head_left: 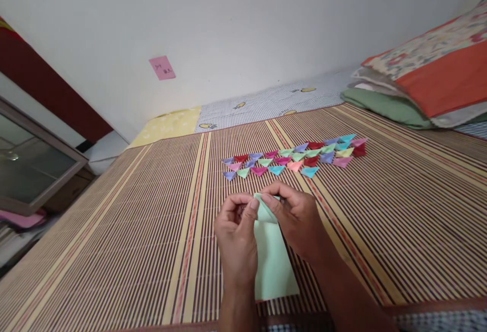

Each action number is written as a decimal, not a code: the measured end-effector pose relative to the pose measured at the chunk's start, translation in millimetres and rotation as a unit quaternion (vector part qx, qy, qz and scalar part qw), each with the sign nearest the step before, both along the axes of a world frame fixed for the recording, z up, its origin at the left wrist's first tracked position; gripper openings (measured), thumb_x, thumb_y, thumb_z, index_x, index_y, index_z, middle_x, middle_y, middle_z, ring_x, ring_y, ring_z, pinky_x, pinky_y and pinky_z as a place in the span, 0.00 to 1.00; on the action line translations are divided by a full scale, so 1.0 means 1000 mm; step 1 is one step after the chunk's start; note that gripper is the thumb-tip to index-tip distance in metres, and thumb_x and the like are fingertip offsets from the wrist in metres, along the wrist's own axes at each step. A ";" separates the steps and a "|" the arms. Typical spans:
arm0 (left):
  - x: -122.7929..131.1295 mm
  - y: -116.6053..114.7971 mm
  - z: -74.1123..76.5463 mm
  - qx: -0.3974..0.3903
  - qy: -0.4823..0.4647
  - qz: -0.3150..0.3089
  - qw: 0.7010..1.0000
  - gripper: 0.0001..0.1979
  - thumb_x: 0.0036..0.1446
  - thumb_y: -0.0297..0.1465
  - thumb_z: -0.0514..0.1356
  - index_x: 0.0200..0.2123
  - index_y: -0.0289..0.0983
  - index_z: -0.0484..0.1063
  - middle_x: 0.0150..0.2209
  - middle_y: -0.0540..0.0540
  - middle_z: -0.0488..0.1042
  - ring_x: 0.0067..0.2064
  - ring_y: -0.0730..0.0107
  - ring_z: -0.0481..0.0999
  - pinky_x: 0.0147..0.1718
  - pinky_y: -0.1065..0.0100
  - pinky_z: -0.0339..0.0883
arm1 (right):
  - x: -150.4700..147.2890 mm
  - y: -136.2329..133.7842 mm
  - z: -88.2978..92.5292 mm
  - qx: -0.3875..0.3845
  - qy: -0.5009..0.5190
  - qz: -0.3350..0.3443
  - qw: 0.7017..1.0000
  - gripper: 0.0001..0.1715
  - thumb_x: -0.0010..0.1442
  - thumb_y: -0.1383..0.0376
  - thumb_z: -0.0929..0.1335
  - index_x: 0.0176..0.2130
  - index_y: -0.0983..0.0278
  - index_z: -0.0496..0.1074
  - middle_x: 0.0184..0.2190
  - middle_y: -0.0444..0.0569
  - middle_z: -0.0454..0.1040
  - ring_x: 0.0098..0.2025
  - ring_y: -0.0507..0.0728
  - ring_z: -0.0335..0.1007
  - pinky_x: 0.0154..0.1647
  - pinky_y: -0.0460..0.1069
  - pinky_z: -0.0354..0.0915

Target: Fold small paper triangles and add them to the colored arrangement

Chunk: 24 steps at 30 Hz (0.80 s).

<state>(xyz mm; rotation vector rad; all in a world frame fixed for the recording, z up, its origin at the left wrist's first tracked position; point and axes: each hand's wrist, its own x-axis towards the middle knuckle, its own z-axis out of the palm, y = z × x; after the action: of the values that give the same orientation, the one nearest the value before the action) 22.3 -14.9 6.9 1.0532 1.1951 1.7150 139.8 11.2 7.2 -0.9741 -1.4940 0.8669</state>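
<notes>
Left hand (238,235) and right hand (299,223) both on one sheet of light green paper (274,266), near edge of the striped mat (163,205), about mid-width. Left fingers: closed, thumb on top, pinching the paper's far end at its left corner. Right fingers: also pinched, thumb and index on the same end, just right of the left thumb. Fingertips of the two hands close together. Far end of the paper is folded over into a slanted flap; the rest runs flat between the wrists toward the mat's near edge. Can't tell how much of it touches the mat.

Beyond the hands, toward the mat's far edge: small folded paper triangles (282,161) in slanting rows, red, magenta, blue, green, turquoise, yellow, salmon. Near row is shorter, stops well before the right end of the others.

Past the far edge: yellow cloth (167,125) on the left, checked cloth (258,106) with a fruit print beside it. Far right corner: folded bedding (441,83), orange and patterned on top, green below. Pink note (162,68) on the wall, writing too small to read.
</notes>
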 end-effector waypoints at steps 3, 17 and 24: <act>0.000 0.000 0.000 -0.001 -0.017 -0.007 1.000 0.07 0.57 0.32 0.69 0.30 0.37 0.75 0.27 0.53 0.71 0.29 0.76 0.69 0.30 0.76 0.66 | 0.001 -0.001 0.001 0.012 -0.010 0.000 1.000 0.11 0.67 0.61 0.67 0.34 0.62 0.75 0.28 0.44 0.75 0.30 0.53 0.68 0.31 0.47 0.62; 0.005 0.001 -0.005 -0.021 -0.108 -0.039 0.993 0.10 0.56 0.35 0.69 0.31 0.37 0.74 0.29 0.52 0.72 0.31 0.74 0.71 0.33 0.74 0.67 | 0.003 -0.003 0.007 0.060 -0.043 0.019 0.997 0.10 0.68 0.63 0.66 0.35 0.62 0.74 0.30 0.44 0.75 0.32 0.54 0.71 0.33 0.48 0.64; 0.010 0.001 -0.004 -0.022 -0.160 -0.016 0.987 0.11 0.52 0.31 0.72 0.39 0.39 0.77 0.32 0.52 0.76 0.33 0.75 0.75 0.34 0.75 0.69 | 0.002 -0.004 0.006 0.049 -0.023 0.017 0.998 0.10 0.67 0.63 0.66 0.34 0.62 0.74 0.28 0.44 0.75 0.29 0.54 0.69 0.31 0.48 0.64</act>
<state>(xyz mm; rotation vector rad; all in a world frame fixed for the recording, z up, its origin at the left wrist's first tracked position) 32.1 -13.5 2.5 0.7308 0.9995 1.7451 141.6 7.6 12.9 -0.9036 -1.5829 0.7925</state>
